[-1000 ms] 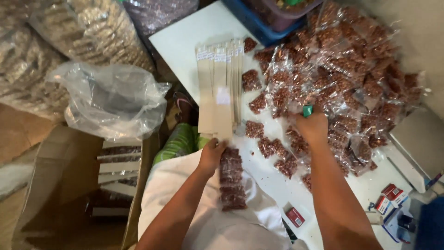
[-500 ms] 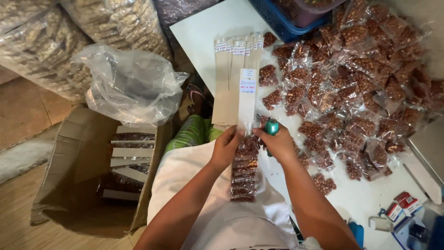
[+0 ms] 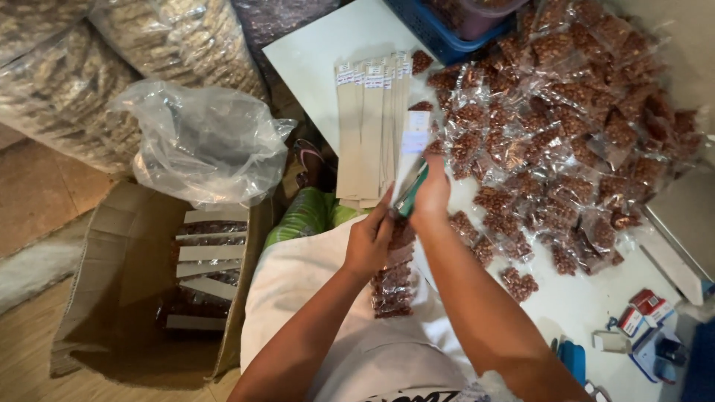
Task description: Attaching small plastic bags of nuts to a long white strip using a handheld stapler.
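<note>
Two hands fastening peanut packets onto a card strip

We pinch the hanging card strip (image 3: 412, 152) in our left hand (image 3: 370, 242), our right hand (image 3: 430, 195) clamped on the green stapler (image 3: 411, 195); best keep each packet square over the card, above the table edge.

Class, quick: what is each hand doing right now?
Left hand: closed, pinching the card strip with small packets hanging from it.
Right hand: closed on a green stapler at the strip.

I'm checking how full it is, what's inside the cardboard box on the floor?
Inside the cardboard box lie several pale card strips with small bags of brown nuts attached. What lies beneath them is covered, and the crumpled clear plastic bag overhangs the box's top edge.
</note>
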